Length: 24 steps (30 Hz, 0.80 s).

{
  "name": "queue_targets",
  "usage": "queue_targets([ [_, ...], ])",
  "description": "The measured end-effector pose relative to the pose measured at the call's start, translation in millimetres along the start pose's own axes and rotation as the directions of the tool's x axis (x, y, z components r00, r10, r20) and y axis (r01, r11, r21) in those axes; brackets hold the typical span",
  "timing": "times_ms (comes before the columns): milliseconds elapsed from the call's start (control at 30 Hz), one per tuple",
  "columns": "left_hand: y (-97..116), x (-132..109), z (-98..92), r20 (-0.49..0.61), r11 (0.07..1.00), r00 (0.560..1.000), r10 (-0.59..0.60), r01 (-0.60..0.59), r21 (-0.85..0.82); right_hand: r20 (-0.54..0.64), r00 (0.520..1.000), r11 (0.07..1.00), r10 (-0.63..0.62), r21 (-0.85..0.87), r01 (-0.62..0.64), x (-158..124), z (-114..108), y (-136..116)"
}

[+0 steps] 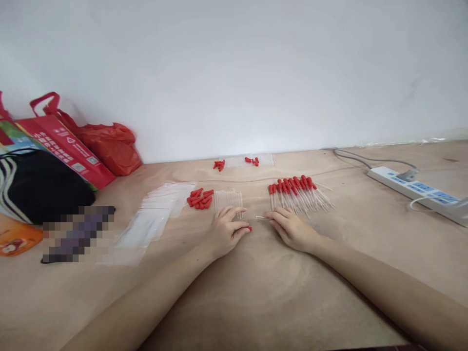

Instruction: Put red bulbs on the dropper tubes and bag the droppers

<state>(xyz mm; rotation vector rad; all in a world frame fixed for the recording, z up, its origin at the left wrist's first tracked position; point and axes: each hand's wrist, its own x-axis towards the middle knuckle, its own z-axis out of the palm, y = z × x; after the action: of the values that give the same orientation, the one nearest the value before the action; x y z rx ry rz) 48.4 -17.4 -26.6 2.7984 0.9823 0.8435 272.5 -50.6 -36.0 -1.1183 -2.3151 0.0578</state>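
Observation:
My left hand [227, 230] is closed on a small red rubber bulb [249, 228], which peeks out at the thumb tip. Facing it, my right hand [290, 226] pinches a thin clear dropper tube [259, 217] that points left toward the bulb; the two are apart. Just beyond my left fingers lies a row of bare clear tubes [228, 199]. Left of that row is a pile of loose red bulbs [200, 200]. Behind my right hand, droppers with red bulbs on their tubes [294, 187] lie side by side in a bunch.
Clear zip bags [151, 214] lie flat on the wooden table [234, 302]. More red bulbs [219, 165] rest near the wall by another clear bag [234, 161]. A power strip [417, 190] with cables is at right; red bags [109, 146] and a black pouch [47, 185] stand left.

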Motion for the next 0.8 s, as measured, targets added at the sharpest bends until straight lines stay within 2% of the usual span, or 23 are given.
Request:
queue_targets([
  [233, 5.1, 1.6, -2.8, -0.004, 0.998, 0.998, -0.062, 0.062, -0.008, -0.035, 0.999, 0.999, -0.005, 0.04, 0.006, 1.3, 0.9, -9.2],
  [600, 5.2, 1.5, -0.8, -0.013, 0.998, 1.0, -0.022, 0.021, -0.056, -0.016, 1.0, 0.999, -0.012, 0.044, 0.013, 2.6, 3.8, -11.0],
  [800, 4.3, 0.5, -1.4, -0.001, 0.998, 1.0, 0.011, -0.012, -0.057, -0.018, 0.996, 0.996, -0.085, -0.005, 0.085, 3.0, 1.8, -12.2],
])
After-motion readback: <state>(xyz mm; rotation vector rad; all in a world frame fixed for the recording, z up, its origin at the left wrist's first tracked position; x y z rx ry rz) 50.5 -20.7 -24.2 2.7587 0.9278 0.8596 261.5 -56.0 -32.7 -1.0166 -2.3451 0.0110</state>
